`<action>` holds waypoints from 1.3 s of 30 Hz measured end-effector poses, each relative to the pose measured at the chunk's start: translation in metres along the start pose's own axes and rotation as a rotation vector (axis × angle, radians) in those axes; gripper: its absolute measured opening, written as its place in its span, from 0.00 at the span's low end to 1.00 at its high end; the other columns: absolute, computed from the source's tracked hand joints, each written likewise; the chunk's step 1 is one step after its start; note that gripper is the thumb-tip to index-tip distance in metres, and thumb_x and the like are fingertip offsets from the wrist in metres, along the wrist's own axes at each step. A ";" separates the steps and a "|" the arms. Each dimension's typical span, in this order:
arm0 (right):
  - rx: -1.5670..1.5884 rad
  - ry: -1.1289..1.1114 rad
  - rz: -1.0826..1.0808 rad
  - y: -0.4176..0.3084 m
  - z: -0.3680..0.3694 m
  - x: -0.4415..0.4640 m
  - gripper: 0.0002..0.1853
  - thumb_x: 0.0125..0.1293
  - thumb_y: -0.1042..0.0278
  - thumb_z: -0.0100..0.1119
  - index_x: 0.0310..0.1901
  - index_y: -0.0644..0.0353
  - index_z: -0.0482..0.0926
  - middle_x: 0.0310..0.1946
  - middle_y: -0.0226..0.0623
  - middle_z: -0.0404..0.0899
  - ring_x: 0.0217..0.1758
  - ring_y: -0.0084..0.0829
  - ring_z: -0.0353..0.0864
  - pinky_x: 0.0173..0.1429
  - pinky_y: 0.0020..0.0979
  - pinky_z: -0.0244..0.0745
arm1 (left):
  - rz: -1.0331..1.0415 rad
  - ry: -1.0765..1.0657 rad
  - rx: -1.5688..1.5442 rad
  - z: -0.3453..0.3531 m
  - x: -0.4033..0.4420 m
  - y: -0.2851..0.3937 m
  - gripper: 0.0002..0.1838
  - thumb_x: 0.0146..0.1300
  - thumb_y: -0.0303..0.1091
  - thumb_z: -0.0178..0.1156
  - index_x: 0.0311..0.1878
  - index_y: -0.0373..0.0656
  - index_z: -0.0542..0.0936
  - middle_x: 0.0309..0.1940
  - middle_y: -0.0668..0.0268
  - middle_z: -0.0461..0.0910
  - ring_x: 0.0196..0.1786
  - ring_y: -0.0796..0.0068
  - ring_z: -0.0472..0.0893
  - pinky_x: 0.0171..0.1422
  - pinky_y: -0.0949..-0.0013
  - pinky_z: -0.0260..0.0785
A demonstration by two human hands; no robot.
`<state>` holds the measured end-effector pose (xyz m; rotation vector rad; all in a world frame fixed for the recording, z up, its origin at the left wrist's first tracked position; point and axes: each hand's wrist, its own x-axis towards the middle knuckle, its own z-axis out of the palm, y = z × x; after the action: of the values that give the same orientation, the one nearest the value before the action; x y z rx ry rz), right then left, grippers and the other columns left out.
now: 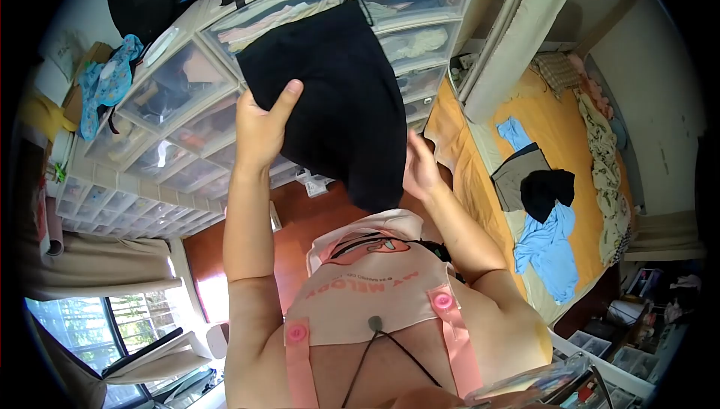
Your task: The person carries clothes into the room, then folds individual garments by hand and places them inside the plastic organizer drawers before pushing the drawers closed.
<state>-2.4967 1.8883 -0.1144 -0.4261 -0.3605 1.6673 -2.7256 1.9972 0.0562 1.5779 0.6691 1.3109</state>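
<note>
A black garment point(330, 101) hangs spread out in front of my chest, before the clear drawers. My left hand point(264, 125) grips its left side, with the thumb lying on top of the cloth and the fingers behind it. At the garment's lower right edge is my right hand point(422, 166), its thumb and part of the fingers showing. The cloth hides the rest of that hand, so its hold is unclear.
Stacked clear drawers point(180, 86) with clothes inside stand ahead and to the left. On the right, a bed point(465, 139) with an orange sheet bears blue clothes point(547, 248), a grey piece and a black piece point(547, 193). A pale curtain point(517, 34) hangs beside it.
</note>
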 end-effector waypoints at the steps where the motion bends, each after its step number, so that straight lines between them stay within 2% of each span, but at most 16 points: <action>1: 0.057 -0.079 0.004 -0.006 -0.001 0.001 0.34 0.82 0.40 0.43 0.72 0.62 0.71 0.63 0.43 0.82 0.65 0.40 0.83 0.71 0.41 0.76 | 0.024 0.025 -0.017 0.001 0.002 0.004 0.18 0.72 0.33 0.69 0.59 0.33 0.82 0.53 0.64 0.86 0.54 0.77 0.82 0.62 0.70 0.73; 2: 0.112 -0.159 0.008 -0.011 -0.001 0.001 0.35 0.82 0.39 0.41 0.72 0.62 0.71 0.63 0.43 0.82 0.65 0.40 0.82 0.70 0.41 0.77 | 0.045 0.014 -0.005 0.001 0.004 0.005 0.18 0.72 0.33 0.69 0.59 0.33 0.82 0.53 0.64 0.86 0.54 0.76 0.82 0.62 0.70 0.73; 6: -0.100 0.090 0.211 -0.002 0.014 0.008 0.30 0.81 0.44 0.47 0.70 0.62 0.73 0.63 0.41 0.82 0.63 0.33 0.84 0.70 0.39 0.78 | 0.068 -0.027 0.047 -0.009 0.009 0.007 0.18 0.72 0.34 0.68 0.59 0.33 0.82 0.53 0.64 0.87 0.54 0.76 0.83 0.62 0.70 0.74; 7: -0.084 0.059 0.209 -0.003 0.018 0.006 0.26 0.81 0.53 0.51 0.70 0.63 0.74 0.62 0.40 0.82 0.62 0.29 0.84 0.70 0.36 0.78 | 0.067 -0.037 0.059 -0.012 0.011 0.007 0.18 0.72 0.34 0.68 0.59 0.33 0.82 0.52 0.64 0.87 0.53 0.76 0.83 0.62 0.70 0.74; 13: -0.110 -0.085 -0.037 -0.028 0.015 -0.003 0.21 0.74 0.72 0.61 0.67 0.65 0.75 0.58 0.37 0.85 0.61 0.27 0.84 0.68 0.30 0.78 | -0.008 0.124 0.237 -0.045 0.021 0.010 0.18 0.71 0.36 0.70 0.55 0.31 0.84 0.49 0.63 0.88 0.50 0.77 0.84 0.59 0.72 0.74; 16: -0.246 -0.059 -0.139 -0.039 0.034 -0.019 0.23 0.70 0.76 0.66 0.66 0.65 0.75 0.43 0.27 0.86 0.49 0.18 0.84 0.60 0.23 0.77 | 0.020 0.176 0.285 -0.053 0.016 0.013 0.19 0.70 0.36 0.71 0.56 0.31 0.84 0.49 0.62 0.88 0.49 0.76 0.85 0.59 0.71 0.75; 17: -0.253 -0.031 -0.187 -0.038 0.016 -0.017 0.23 0.69 0.77 0.68 0.65 0.64 0.76 0.30 0.17 0.76 0.37 0.10 0.75 0.50 0.16 0.70 | 0.026 0.184 0.294 -0.055 0.014 0.016 0.19 0.70 0.36 0.71 0.56 0.31 0.84 0.49 0.62 0.88 0.50 0.76 0.85 0.59 0.71 0.75; 20: -0.214 0.078 -0.223 -0.040 0.024 -0.023 0.22 0.69 0.77 0.68 0.63 0.64 0.77 0.25 0.15 0.67 0.32 0.09 0.67 0.46 0.13 0.64 | 0.044 0.223 0.254 -0.057 0.013 0.018 0.19 0.70 0.34 0.71 0.57 0.31 0.84 0.51 0.61 0.88 0.51 0.74 0.85 0.61 0.71 0.75; 24: -0.210 0.265 -0.327 -0.042 0.064 -0.031 0.17 0.71 0.81 0.66 0.59 0.61 0.79 0.28 0.17 0.72 0.29 0.09 0.66 0.37 0.17 0.64 | 0.037 0.249 0.047 -0.072 0.020 0.002 0.18 0.71 0.32 0.69 0.59 0.31 0.83 0.53 0.60 0.87 0.53 0.74 0.84 0.63 0.71 0.74; 25: -0.271 0.290 -0.360 -0.045 0.073 -0.034 0.19 0.70 0.82 0.66 0.61 0.61 0.80 0.32 0.21 0.79 0.32 0.10 0.73 0.38 0.19 0.71 | 0.014 0.234 -0.007 -0.076 0.022 -0.002 0.18 0.72 0.32 0.69 0.59 0.31 0.83 0.53 0.60 0.87 0.53 0.74 0.85 0.63 0.71 0.74; 28: -0.865 0.259 -0.512 -0.047 0.036 -0.038 0.24 0.67 0.82 0.69 0.64 0.63 0.78 0.39 0.27 0.85 0.41 0.17 0.83 0.48 0.21 0.80 | -0.039 0.169 -0.129 -0.081 0.025 -0.017 0.19 0.75 0.32 0.65 0.63 0.31 0.80 0.56 0.59 0.85 0.57 0.72 0.84 0.64 0.70 0.74; 29: -0.975 0.336 -0.425 -0.050 0.030 -0.040 0.28 0.65 0.82 0.72 0.67 0.65 0.77 0.45 0.33 0.87 0.49 0.23 0.86 0.57 0.24 0.82 | -0.046 0.156 -0.170 -0.080 0.023 -0.018 0.20 0.75 0.32 0.64 0.64 0.31 0.79 0.58 0.58 0.85 0.58 0.72 0.83 0.65 0.70 0.73; 32: -0.726 0.069 -0.487 -0.058 0.077 -0.050 0.27 0.65 0.82 0.72 0.66 0.65 0.79 0.46 0.33 0.87 0.48 0.21 0.85 0.55 0.23 0.81 | -0.048 0.108 -0.187 -0.082 0.022 -0.020 0.22 0.77 0.34 0.62 0.68 0.32 0.76 0.63 0.57 0.81 0.62 0.68 0.82 0.69 0.67 0.73; 33: -0.769 0.080 -0.388 -0.064 0.077 -0.054 0.27 0.64 0.82 0.73 0.66 0.65 0.80 0.47 0.32 0.87 0.49 0.21 0.85 0.57 0.24 0.81 | -0.049 0.091 -0.174 -0.083 0.021 -0.020 0.23 0.78 0.34 0.61 0.69 0.32 0.74 0.64 0.56 0.80 0.63 0.67 0.82 0.70 0.66 0.73; 36: -1.059 0.236 -0.316 -0.067 0.068 -0.055 0.24 0.63 0.78 0.75 0.61 0.64 0.83 0.48 0.34 0.88 0.49 0.21 0.85 0.55 0.25 0.81 | 0.033 0.045 -0.138 -0.078 0.018 -0.015 0.23 0.79 0.35 0.59 0.70 0.32 0.73 0.65 0.56 0.80 0.65 0.66 0.80 0.73 0.64 0.71; 39: -1.406 0.340 -0.247 -0.075 0.074 -0.057 0.14 0.62 0.75 0.75 0.50 0.65 0.88 0.42 0.35 0.88 0.47 0.25 0.85 0.53 0.27 0.80 | 0.118 0.082 -0.202 -0.069 0.016 -0.013 0.24 0.78 0.36 0.61 0.69 0.31 0.75 0.67 0.57 0.79 0.68 0.67 0.78 0.75 0.64 0.66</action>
<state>-2.4600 1.8426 -0.0104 -1.5829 -1.2495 0.8368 -2.7848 2.0384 0.0501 1.4231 0.4821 1.4891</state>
